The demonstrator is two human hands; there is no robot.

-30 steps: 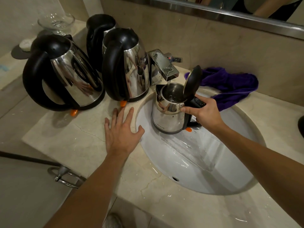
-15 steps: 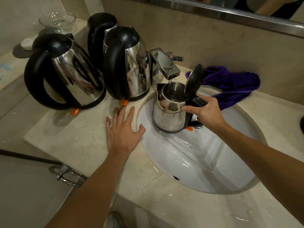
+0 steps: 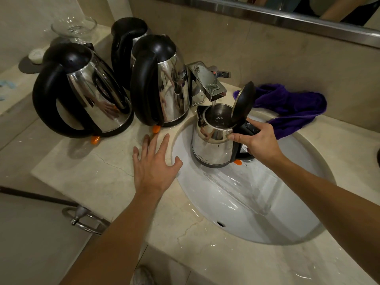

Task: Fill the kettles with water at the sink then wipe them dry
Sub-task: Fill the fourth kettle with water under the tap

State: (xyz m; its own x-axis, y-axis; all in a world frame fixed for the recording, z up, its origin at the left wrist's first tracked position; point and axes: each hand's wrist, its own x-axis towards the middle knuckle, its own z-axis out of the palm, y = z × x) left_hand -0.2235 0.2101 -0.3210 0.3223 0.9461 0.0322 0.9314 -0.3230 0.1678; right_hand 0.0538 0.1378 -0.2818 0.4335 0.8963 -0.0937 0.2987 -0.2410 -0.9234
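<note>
Filling: small kettle [image 3: 213, 145] sits under the tap [image 3: 207, 83] at centre frame, lid [image 3: 243, 101] tipped up, a thin stream dropping into its open mouth.
Change: hardly any over the last second, the kettle holds the same spot in the sink [image 3: 267, 202] and the stream keeps running, so the water level is the only thing climbing.
Right hand [image 3: 259, 140]: wrapped round the black handle, thumb by the rim, still steadying the kettle.
Left hand [image 3: 154, 163]: flat and relaxed on the tabletop [image 3: 86, 173], fingers spread, gripping nothing, thumb at the basin edge.
Waiting: three bigger kettles stand upper left, the nearest kettle [image 3: 82, 93], the middle kettle [image 3: 160, 83] and the back kettle [image 3: 125, 42], lids down.
Cloth: purple cloth [image 3: 292, 105] lies right of centre behind the basin, untouched.
Meaning: filling stage, my read is early in the job; wiping is yet to come.
</note>
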